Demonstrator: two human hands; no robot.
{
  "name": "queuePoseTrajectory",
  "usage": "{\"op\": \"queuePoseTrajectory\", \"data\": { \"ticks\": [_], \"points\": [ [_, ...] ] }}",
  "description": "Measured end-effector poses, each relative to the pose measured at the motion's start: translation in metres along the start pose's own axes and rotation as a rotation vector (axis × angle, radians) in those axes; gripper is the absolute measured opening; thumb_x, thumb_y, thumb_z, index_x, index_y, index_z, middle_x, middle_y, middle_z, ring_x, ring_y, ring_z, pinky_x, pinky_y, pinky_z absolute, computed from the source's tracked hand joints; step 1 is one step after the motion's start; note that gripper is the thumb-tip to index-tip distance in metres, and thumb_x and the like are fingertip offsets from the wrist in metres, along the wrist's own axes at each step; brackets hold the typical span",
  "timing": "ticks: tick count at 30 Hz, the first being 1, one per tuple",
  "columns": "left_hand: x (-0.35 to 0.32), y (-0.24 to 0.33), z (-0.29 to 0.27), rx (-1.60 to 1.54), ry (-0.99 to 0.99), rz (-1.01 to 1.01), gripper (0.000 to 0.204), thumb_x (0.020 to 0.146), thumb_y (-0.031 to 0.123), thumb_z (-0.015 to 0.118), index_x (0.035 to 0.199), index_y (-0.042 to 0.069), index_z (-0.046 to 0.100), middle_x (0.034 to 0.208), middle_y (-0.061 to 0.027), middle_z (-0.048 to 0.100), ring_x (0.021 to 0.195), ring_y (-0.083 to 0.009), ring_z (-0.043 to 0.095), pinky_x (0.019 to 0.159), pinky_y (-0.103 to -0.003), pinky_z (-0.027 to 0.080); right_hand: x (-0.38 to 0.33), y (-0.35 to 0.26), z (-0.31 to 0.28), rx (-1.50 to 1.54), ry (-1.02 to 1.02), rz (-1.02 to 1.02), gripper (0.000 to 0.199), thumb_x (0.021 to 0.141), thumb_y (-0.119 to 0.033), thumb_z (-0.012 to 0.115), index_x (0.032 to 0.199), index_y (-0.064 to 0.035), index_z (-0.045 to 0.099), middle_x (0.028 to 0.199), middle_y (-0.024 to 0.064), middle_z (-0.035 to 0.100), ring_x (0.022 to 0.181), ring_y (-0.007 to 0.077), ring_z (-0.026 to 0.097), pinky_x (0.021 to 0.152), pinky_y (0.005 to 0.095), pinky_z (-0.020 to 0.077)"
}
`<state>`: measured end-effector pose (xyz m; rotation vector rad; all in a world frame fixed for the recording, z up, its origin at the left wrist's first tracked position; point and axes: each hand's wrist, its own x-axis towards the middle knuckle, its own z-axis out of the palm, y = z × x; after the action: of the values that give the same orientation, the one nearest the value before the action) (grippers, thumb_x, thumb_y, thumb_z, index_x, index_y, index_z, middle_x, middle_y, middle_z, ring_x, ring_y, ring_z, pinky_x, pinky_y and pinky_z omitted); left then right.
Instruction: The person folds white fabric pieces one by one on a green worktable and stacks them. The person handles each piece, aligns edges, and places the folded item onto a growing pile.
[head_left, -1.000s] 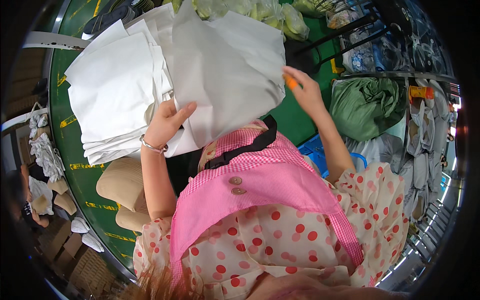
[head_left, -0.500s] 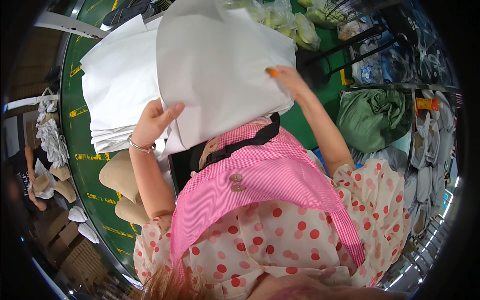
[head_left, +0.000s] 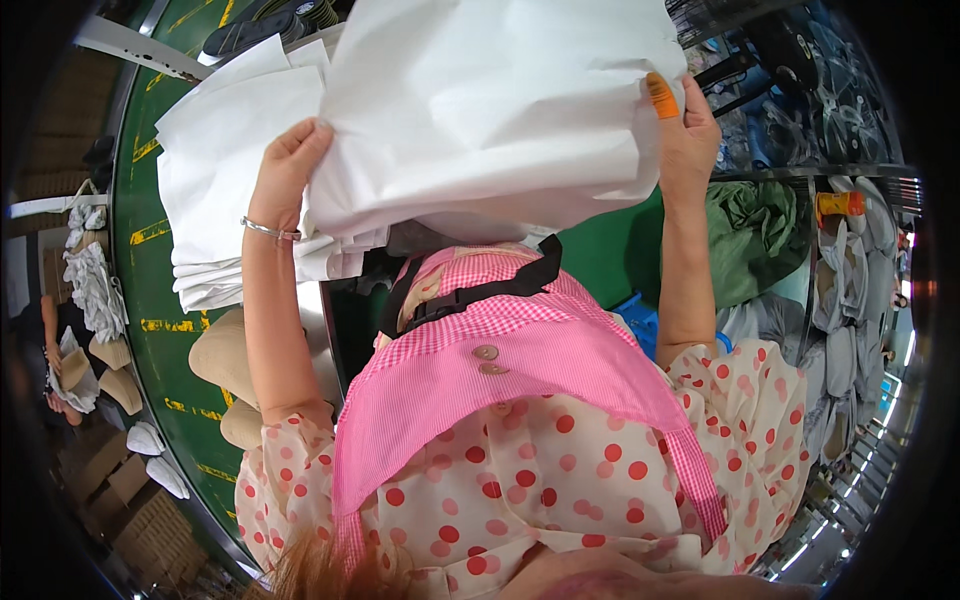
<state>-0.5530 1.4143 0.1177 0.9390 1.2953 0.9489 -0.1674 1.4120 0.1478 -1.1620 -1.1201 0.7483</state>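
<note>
A large white sheet point(head_left: 490, 110), creased and paper-like, is raised and stretched between my two hands. My left hand point(head_left: 288, 168), a silver bangle on its wrist, pinches the sheet's near left corner between thumb and fingers. At the right edge my right hand point(head_left: 690, 135) grips it; an orange cover point(head_left: 661, 97) sits on the thumb, and the other fingers are partly hidden. To the left lies a layered stack of white sheets point(head_left: 225, 195), partly covered by the raised one. Under the raised sheet's near edge, more white layers show.
Beige foot-shaped forms point(head_left: 225, 360) stand left of my left forearm. A green sack point(head_left: 750, 240) is beyond my right forearm, beside a rack point(head_left: 845, 172) with wrapped goods. Dark shoe soles point(head_left: 255, 38) lie at the far left. Another person's hand point(head_left: 65, 402) shows at the left rim.
The sheet has been lifted and pulled away to the right. Both my hands moved farther from my body, and the right one now grips the sheet's right edge.
</note>
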Motion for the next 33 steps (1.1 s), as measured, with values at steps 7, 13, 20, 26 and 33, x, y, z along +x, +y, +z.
{"op": "queuePoseTrajectory", "data": {
  "ticks": [7,13,20,26,33],
  "points": [
    [0.001,0.007,0.022,-0.078,0.093,0.066,0.034,0.085,0.025,0.065,0.103,-0.004,0.062,0.092,-0.0051,0.065,0.079,-0.0100,0.060,0.072,-0.023,0.047,-0.008,0.003,-0.021,-0.155,0.081,-0.044,0.049,0.086,-0.009,0.063,0.131,-0.0009,0.045,0.066,-0.0055,0.047,0.060,-0.0003,0.041,0.068,0.0143,0.0424],
    [0.016,0.001,0.040,-0.151,0.201,0.215,0.038,0.083,0.032,0.068,0.099,-0.002,0.063,0.088,-0.0042,0.064,0.080,-0.0084,0.057,0.071,-0.021,0.044,-0.004,0.008,-0.032,-0.060,0.062,-0.091,0.036,0.087,-0.005,0.060,0.123,-0.0052,0.055,0.104,0.0013,0.062,0.086,0.0030,0.055,0.073,0.0162,0.0445],
    [-0.021,0.035,0.046,-0.318,0.197,0.249,0.035,0.086,0.032,0.064,0.093,-0.003,0.066,0.090,-0.0080,0.066,0.082,-0.0127,0.061,0.074,-0.025,0.048,-0.005,0.001,-0.055,0.198,-0.050,0.174,0.030,0.088,-0.006,0.058,0.118,-0.0054,0.059,0.104,0.0027,0.063,0.086,0.0045,0.057,0.074,0.0182,0.0460],
    [-0.036,0.027,0.037,-0.319,0.298,0.080,0.037,0.087,0.031,0.063,0.099,-0.004,0.062,0.092,-0.0085,0.065,0.082,-0.0120,0.061,0.070,-0.023,0.049,-0.018,0.002,-0.061,0.159,-0.030,0.246,0.027,0.089,-0.007,0.056,0.114,0.0013,0.060,0.113,0.0098,0.062,0.100,0.0135,0.058,0.085,0.0239,0.0452],
    [-0.067,0.024,0.043,-0.122,0.165,0.412,0.068,0.086,0.021,0.062,0.141,0.006,0.025,0.094,-0.0076,0.061,0.090,-0.0161,0.058,0.080,-0.029,0.045,-0.030,-0.017,-0.071,0.257,-0.258,0.319,0.030,0.087,-0.007,0.058,0.115,0.0038,0.058,0.118,0.0119,0.059,0.104,0.0165,0.057,0.087,0.0249,0.0445]
  ]
}}
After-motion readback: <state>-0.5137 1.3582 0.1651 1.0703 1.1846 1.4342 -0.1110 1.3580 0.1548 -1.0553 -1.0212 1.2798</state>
